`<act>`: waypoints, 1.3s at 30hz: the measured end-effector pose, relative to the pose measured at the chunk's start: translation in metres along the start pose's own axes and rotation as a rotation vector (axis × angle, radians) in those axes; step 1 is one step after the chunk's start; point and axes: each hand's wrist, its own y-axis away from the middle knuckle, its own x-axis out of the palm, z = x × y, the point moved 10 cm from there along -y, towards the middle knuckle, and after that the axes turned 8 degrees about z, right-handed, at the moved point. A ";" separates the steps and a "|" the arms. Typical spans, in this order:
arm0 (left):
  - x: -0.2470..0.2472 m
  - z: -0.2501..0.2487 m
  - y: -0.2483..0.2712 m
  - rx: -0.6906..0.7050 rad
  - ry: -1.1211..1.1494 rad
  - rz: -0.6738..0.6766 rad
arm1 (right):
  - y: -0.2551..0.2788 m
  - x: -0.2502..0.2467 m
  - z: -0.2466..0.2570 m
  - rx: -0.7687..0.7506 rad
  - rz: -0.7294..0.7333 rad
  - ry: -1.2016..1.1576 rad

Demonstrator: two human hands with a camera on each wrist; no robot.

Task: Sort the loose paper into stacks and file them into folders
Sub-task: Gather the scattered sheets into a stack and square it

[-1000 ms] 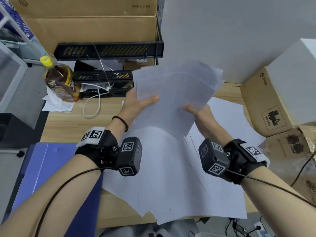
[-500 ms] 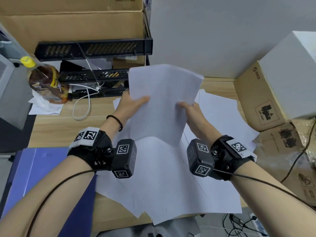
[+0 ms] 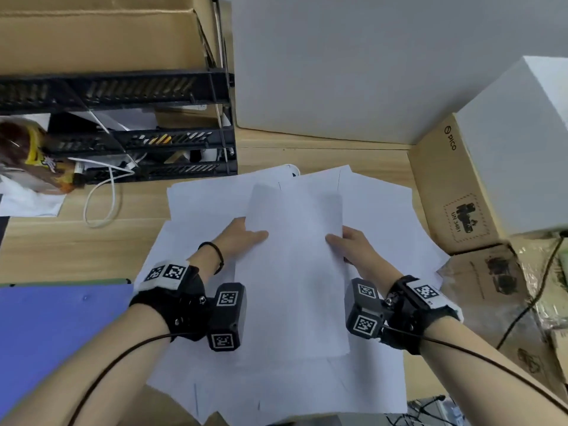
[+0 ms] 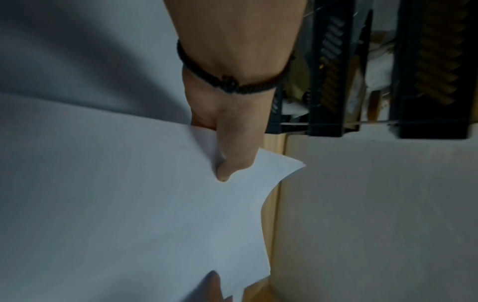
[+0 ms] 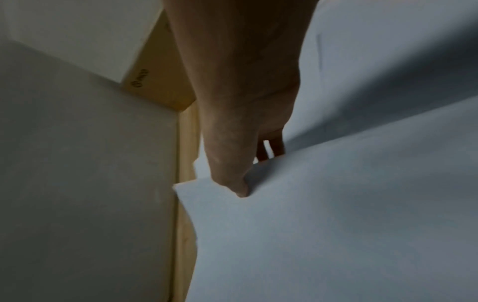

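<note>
I hold a squared stack of white paper (image 3: 296, 265) low over the desk, lying nearly flat above the loose sheets (image 3: 199, 204) spread beneath it. My left hand (image 3: 242, 238) pinches the stack's left edge, thumb on top and fingers underneath; the left wrist view shows that thumb pressing the stack of paper (image 4: 155, 204). My right hand (image 3: 350, 244) pinches the right edge the same way, thumb on the stack of paper (image 5: 336, 224) in the right wrist view. A blue folder (image 3: 52, 333) lies at the desk's front left.
A black tiered paper tray (image 3: 172, 87) stands at the back left, with a bottle (image 3: 27, 155) and a white cable (image 3: 101, 204) beside it. Cardboard boxes (image 3: 455, 192) crowd the right side. A white board (image 3: 353, 72) leans at the back.
The stack was held upright in the air with fanned edges, then squared; it has now come down and tilted nearly flat over the loose sheets. Both hands kept their hold.
</note>
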 end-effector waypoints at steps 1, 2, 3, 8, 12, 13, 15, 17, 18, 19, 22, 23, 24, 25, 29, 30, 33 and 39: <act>0.008 0.008 -0.005 -0.027 -0.011 0.014 | -0.004 -0.007 -0.008 -0.008 -0.007 -0.024; 0.015 0.015 -0.011 -0.050 -0.013 0.018 | -0.007 -0.016 -0.014 -0.022 -0.025 -0.043; 0.019 0.020 -0.016 -0.076 -0.005 0.009 | -0.010 -0.028 -0.018 -0.033 -0.064 -0.052; 0.027 0.027 -0.038 -0.139 0.109 -0.054 | -0.024 -0.093 -0.016 -0.070 -0.270 -0.096; 0.026 0.022 -0.055 -0.138 0.217 -0.168 | -0.050 -0.088 -0.032 0.013 -0.094 -0.045; 0.024 0.018 -0.059 -0.120 0.213 -0.206 | -0.055 -0.081 -0.034 0.008 -0.044 -0.007; 0.021 0.011 -0.066 -0.094 0.205 -0.285 | -0.059 -0.061 -0.033 0.001 0.084 0.002; 0.021 0.006 -0.072 -0.070 0.206 -0.322 | -0.060 -0.043 -0.028 -0.015 0.208 -0.051; 0.021 0.003 -0.075 -0.061 0.208 -0.335 | -0.061 -0.044 -0.025 -0.030 0.215 -0.070; 0.021 0.002 -0.077 -0.053 0.213 -0.349 | -0.063 -0.053 -0.022 -0.053 0.165 -0.089; 0.020 -0.001 -0.082 -0.038 0.249 -0.377 | -0.061 -0.118 -0.025 -0.088 -0.207 -0.108; 0.020 -0.002 -0.083 -0.037 0.263 -0.384 | -0.060 -0.137 -0.031 -0.075 -0.298 -0.088; 0.021 -0.001 -0.085 -0.041 0.273 -0.388 | -0.060 -0.150 -0.039 -0.051 -0.340 -0.062; 0.023 0.001 -0.086 -0.048 0.284 -0.386 | -0.060 -0.155 -0.046 -0.021 -0.342 -0.031; 0.039 0.003 -0.093 -0.054 0.262 -0.318 | -0.063 -0.134 -0.051 -0.015 -0.264 0.006; 0.042 0.001 -0.095 -0.040 0.231 -0.299 | -0.063 -0.124 -0.049 -0.027 -0.239 -0.017; 0.045 -0.001 -0.096 -0.007 0.150 -0.307 | -0.060 -0.099 -0.045 -0.044 -0.161 -0.048; 0.035 0.002 -0.088 0.023 0.164 -0.292 | -0.057 -0.094 -0.061 0.045 -0.157 -0.312</act>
